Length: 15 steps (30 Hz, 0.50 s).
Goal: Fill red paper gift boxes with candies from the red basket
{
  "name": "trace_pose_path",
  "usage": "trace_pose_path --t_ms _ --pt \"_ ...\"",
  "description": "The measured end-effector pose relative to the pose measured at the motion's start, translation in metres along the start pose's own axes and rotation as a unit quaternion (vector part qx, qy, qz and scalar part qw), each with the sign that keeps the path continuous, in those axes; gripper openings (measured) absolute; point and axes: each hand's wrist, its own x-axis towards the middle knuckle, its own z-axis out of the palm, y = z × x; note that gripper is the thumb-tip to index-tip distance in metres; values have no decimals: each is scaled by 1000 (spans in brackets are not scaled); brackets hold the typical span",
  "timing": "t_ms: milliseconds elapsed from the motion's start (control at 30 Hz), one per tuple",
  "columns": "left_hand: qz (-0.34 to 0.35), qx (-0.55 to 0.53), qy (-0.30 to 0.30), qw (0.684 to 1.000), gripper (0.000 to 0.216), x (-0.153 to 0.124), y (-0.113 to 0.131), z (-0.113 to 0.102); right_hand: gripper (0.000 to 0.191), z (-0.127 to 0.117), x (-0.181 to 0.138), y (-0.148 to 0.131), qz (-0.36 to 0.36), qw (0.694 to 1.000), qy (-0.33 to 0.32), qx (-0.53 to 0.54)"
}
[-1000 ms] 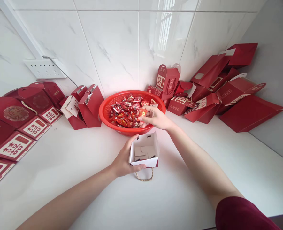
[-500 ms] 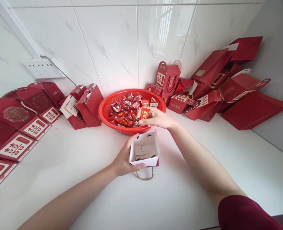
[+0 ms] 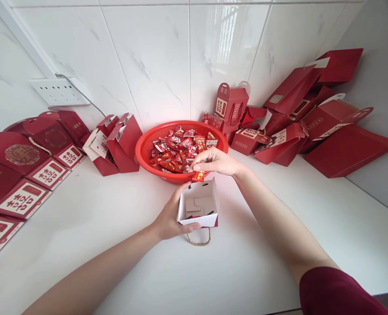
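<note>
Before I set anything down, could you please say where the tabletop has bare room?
The white tabletop is bare between the left forearm and left red boxes, between the right forearm and right red boxes, and between both forearms below the rope handle. It's crowded near the wall, either side of the basket.

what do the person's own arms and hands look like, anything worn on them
The left hand and right hand are bare: no gloves, rings or watch show. A plain dark maroon sleeve covers the upper right arm; no sleeve shows on the left arm.
</note>
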Motion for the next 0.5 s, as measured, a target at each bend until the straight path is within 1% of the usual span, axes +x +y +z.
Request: trace_pose_path --t_ms 267,367,500 --pt "21 -61 -18 998 100 5 6 3 31 0 -4 -7 38 996 -84 18" --pt "12 -60 -20 998 102 4 5 3 32 1 -4 -9 34 995 -90 4" --pt "-13 -17 -6 1000 105 0 -1 0 34 1 -3 -7 27 997 -78 -3"
